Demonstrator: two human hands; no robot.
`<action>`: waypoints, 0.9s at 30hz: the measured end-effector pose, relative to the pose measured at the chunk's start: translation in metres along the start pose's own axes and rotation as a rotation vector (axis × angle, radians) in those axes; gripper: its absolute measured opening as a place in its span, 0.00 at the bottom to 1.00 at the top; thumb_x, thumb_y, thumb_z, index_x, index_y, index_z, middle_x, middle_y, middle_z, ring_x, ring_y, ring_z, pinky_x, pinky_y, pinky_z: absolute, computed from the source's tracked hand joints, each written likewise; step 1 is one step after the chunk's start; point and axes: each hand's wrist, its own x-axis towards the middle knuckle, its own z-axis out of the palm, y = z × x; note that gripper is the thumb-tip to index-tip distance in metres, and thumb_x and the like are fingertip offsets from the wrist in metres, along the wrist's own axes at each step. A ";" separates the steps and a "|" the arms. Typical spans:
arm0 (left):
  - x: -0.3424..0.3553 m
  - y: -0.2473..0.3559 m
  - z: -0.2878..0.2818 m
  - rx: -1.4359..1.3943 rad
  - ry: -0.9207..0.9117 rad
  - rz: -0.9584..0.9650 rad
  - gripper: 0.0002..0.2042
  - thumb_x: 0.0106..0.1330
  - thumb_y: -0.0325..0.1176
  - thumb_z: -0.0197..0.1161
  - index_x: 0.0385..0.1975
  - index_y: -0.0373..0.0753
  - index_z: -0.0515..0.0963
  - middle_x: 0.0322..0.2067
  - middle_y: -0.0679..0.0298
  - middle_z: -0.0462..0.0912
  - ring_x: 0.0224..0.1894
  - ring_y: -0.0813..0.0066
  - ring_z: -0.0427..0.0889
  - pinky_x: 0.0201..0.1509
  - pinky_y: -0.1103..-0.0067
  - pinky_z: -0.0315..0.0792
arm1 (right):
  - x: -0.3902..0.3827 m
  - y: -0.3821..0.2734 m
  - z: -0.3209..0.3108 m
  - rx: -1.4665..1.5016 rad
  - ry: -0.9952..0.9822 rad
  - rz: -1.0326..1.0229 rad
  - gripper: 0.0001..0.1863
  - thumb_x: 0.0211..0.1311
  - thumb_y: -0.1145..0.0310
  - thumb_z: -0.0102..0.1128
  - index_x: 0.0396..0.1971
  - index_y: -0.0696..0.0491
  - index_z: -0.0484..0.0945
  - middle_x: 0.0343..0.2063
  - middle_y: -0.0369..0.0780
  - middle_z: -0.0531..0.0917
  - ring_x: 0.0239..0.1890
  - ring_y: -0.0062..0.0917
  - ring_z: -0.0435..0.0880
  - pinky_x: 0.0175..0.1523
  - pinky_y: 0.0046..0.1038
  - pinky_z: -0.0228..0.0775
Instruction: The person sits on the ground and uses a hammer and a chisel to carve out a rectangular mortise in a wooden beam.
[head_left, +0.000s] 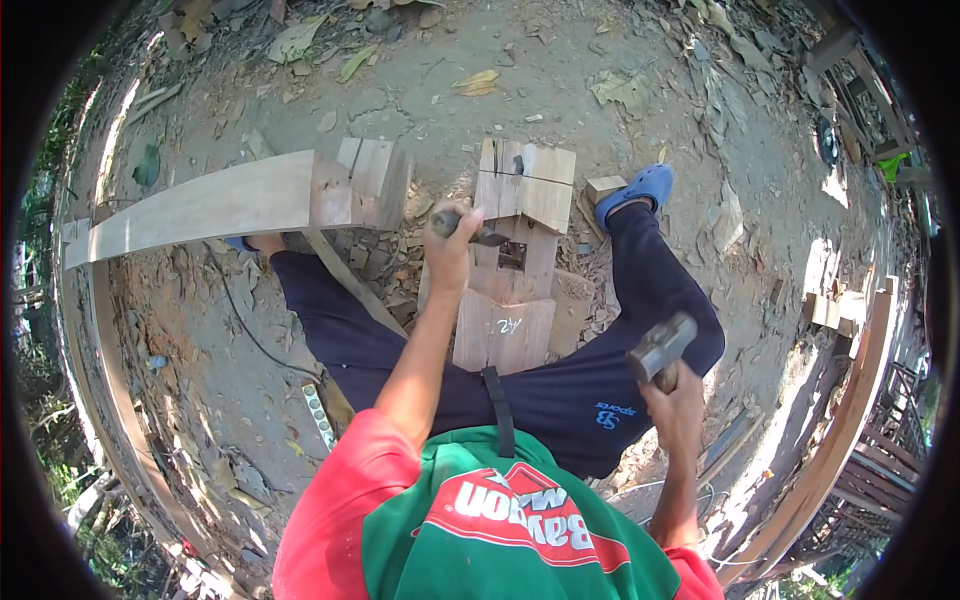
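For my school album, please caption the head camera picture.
Left hand holds a chisel by a hole in wood; right hand grips a hammer.

In the middle, the left hand (453, 246) hides part of the chisel (490, 238). At left, a long board (215, 196) hides most of one shoe (237, 243).

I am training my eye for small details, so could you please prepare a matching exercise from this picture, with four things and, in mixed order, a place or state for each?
Column 1
1. Hammer
2. Chisel
3. Right shoe
4. Yellow leaf

Column 2
A. Blue, next to a small block
B. Held in the right hand
C. On the ground, near the picture's top
D. Held in the left hand, near the hole in the wood

Pairs: 1-B, 2-D, 3-A, 4-C
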 end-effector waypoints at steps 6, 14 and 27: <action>-0.010 0.001 -0.014 0.116 -0.251 -0.095 0.07 0.63 0.27 0.69 0.29 0.41 0.75 0.29 0.69 0.78 0.33 0.82 0.76 0.40 0.81 0.70 | 0.018 0.022 0.026 -0.041 -0.052 -0.079 0.12 0.51 0.69 0.67 0.30 0.63 0.78 0.19 0.48 0.80 0.20 0.38 0.76 0.33 0.34 0.69; -0.015 -0.018 0.002 0.331 -0.433 -0.136 0.08 0.62 0.28 0.71 0.27 0.41 0.76 0.28 0.74 0.76 0.31 0.88 0.71 0.37 0.85 0.66 | 0.053 -0.053 0.032 0.168 -0.147 -0.241 0.16 0.52 0.69 0.67 0.38 0.63 0.80 0.19 0.48 0.78 0.19 0.28 0.75 0.32 0.31 0.69; -0.014 0.000 0.015 0.362 -0.454 -0.143 0.09 0.61 0.30 0.73 0.27 0.40 0.77 0.26 0.75 0.75 0.29 0.89 0.72 0.33 0.85 0.67 | 0.045 -0.121 0.005 0.434 -0.121 -0.432 0.17 0.51 0.74 0.63 0.42 0.61 0.79 0.21 0.38 0.80 0.22 0.15 0.73 0.31 0.24 0.68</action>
